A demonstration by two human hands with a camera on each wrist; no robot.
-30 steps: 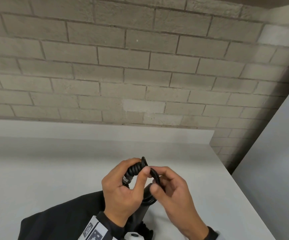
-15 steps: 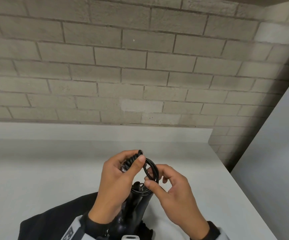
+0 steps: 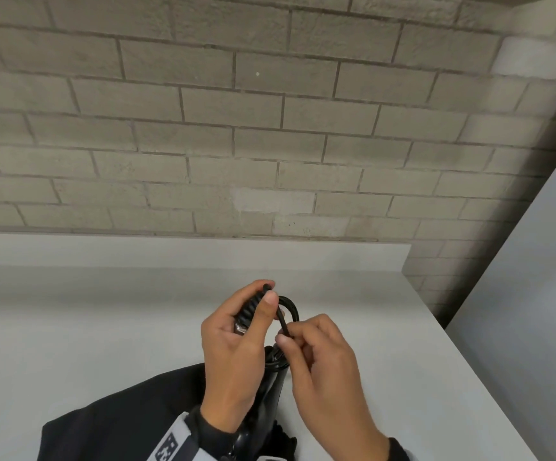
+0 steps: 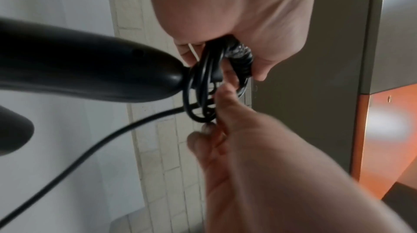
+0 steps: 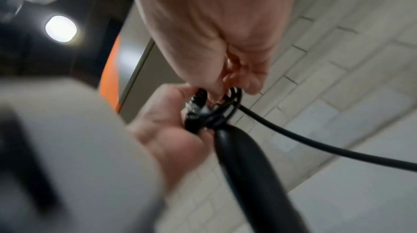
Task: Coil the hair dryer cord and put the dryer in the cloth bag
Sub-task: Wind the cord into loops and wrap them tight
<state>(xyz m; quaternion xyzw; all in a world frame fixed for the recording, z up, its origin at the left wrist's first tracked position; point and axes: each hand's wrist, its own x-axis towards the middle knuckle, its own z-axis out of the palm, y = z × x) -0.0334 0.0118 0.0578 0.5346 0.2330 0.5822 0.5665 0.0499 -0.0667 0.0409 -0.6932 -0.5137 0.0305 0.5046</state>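
A pale brick wall (image 3: 270, 111) fills the upper half of the head view, with a flat grey-white table top (image 3: 87, 327) below it. A black soft cloth bag (image 3: 120, 414) is spread at the lower centre-left of the frame, on the table, partly hidden by the forearms. The black glossy plastic hair dryer (image 3: 270, 394) is held above the bag at bottom centre, handle end pointing up and away.

The left hand (image 3: 233, 357) is clenched round the ribbed strain relief and the small coil at the handle end. The right hand (image 3: 323, 361) pinches a strand of the thin black rubber cord (image 3: 285, 322) between thumb and forefinger, just beside the loops. In the left wrist view a loose length of the cord (image 4: 90, 147) trails down toward the lower left, so coiling is judged unfinished.

The cord is judged springy and smooth, likely to unwind if released; loops are best pinned together at one point. The dryer is judged light, rigid and slippery, best taken by the handle. The bag is limp, and its mouth will likely need holding open.
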